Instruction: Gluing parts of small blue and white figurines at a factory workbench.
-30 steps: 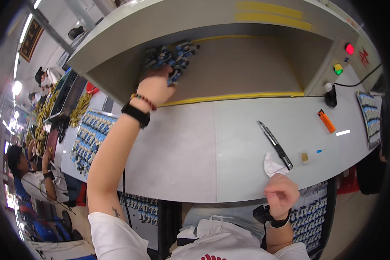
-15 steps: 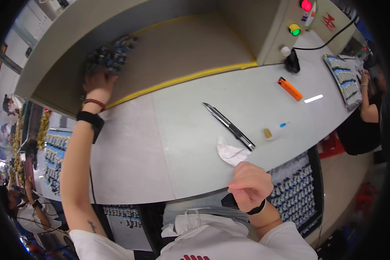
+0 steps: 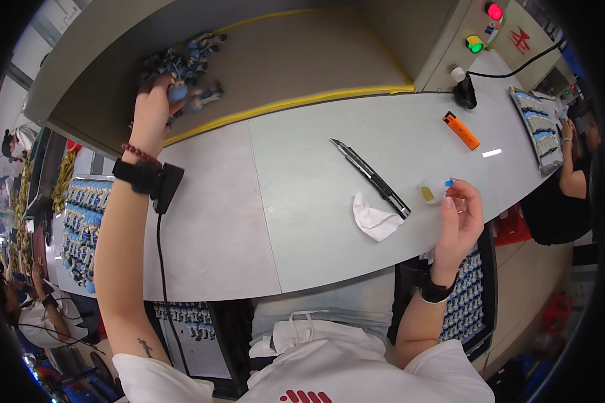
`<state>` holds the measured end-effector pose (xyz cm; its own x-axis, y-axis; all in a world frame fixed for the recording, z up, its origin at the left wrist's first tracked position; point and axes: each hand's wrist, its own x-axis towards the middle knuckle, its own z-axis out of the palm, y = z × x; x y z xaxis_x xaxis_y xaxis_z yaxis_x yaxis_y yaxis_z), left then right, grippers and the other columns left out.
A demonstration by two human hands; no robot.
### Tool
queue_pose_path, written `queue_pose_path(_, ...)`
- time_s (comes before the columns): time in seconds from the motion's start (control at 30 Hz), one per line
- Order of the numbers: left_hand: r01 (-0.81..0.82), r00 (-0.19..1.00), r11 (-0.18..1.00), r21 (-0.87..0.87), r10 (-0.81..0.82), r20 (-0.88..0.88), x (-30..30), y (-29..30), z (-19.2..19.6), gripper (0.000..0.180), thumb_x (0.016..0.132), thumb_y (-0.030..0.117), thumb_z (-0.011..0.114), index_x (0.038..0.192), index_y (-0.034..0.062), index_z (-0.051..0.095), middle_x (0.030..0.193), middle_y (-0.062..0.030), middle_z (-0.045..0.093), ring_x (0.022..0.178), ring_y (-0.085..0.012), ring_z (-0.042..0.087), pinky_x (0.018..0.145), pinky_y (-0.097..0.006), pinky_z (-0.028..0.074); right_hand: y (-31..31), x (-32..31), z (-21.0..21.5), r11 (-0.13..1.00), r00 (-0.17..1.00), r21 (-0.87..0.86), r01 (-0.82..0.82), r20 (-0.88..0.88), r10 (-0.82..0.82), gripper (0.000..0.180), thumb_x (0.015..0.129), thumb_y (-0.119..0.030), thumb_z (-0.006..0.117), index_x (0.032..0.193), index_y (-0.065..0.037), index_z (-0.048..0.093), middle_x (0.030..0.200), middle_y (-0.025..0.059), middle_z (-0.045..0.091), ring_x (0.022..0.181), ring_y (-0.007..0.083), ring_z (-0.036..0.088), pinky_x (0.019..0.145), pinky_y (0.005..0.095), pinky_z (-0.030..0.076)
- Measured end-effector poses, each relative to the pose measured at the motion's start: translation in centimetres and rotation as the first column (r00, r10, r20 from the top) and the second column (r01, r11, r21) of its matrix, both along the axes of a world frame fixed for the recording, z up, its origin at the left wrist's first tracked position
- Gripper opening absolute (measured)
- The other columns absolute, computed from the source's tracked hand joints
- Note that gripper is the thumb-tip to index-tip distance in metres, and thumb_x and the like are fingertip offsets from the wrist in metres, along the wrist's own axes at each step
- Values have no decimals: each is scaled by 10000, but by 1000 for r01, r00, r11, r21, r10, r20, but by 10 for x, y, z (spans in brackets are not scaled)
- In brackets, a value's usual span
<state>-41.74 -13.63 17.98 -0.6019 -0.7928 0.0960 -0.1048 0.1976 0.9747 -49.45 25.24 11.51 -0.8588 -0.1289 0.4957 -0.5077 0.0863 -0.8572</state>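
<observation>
Reaching far out over the table [image 3: 302,201], my left hand [image 3: 153,101] is curling loosely around one small blue and white figure [image 3: 178,91] at the near edge of the pile [image 3: 181,57]; the fingers are half closed, and I am judging the hold to be shallow. The rest of the pile is lying just beyond my fingertips, and one stray figure [image 3: 208,96] is sitting just to their right. If I am dragging rather than lifting, I could be pulling neighbours along and scattering them toward the yellow strip [image 3: 302,101] below my wrist.

My right hand [image 3: 460,218] is pinching a thin blue-tipped stick [image 3: 449,183] between thumb and forefinger, the other fingers relaxed and open. The little cup [image 3: 428,193] is sitting just left of those fingertips, so a careless nudge could be tipping it. The knife [image 3: 370,176] and the rag [image 3: 376,220] are lying further left; I cannot tell whether the blade is out.
</observation>
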Motion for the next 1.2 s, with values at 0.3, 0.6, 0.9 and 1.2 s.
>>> queue_pose_path(0.3,621,780,510,594,-334,-529,25,8,6,311,833,224,389,1022,-23,385,948,-144,479,840,-214,509,710,-271,450,-16,8,16,938,988,316,145,4,-154,316,684,-48,596,983,1,504,920,66,522,760,110,451,646,221,362)
queue_pose_path(0.6,558,586,82,826,-744,-321,127,196,25,542,743,454,560,979,-25,467,899,-124,489,846,-204,460,724,-311,383,-19,36,18,973,989,-215,-88,93,111,300,788,-189,533,955,52,467,876,167,566,747,181,556,684,245,438)
queue_pose_path(0.9,760,640,169,628,-366,-675,112,228,-47,423,838,320,438,1137,50,309,729,-92,462,527,-78,356,543,-213,335,-31,73,25,947,891,-224,-232,343,299,551,760,-468,531,964,36,447,715,118,580,597,149,545,556,210,403)
queue_pose_path(1.2,671,720,98,735,-325,-614,115,228,-40,469,775,212,463,1154,17,267,961,-104,442,777,-115,399,685,-235,347,-32,77,24,654,727,-628,-422,196,658,416,821,-414,462,1006,-55,364,478,-24,416,431,33,325,371,157,239)
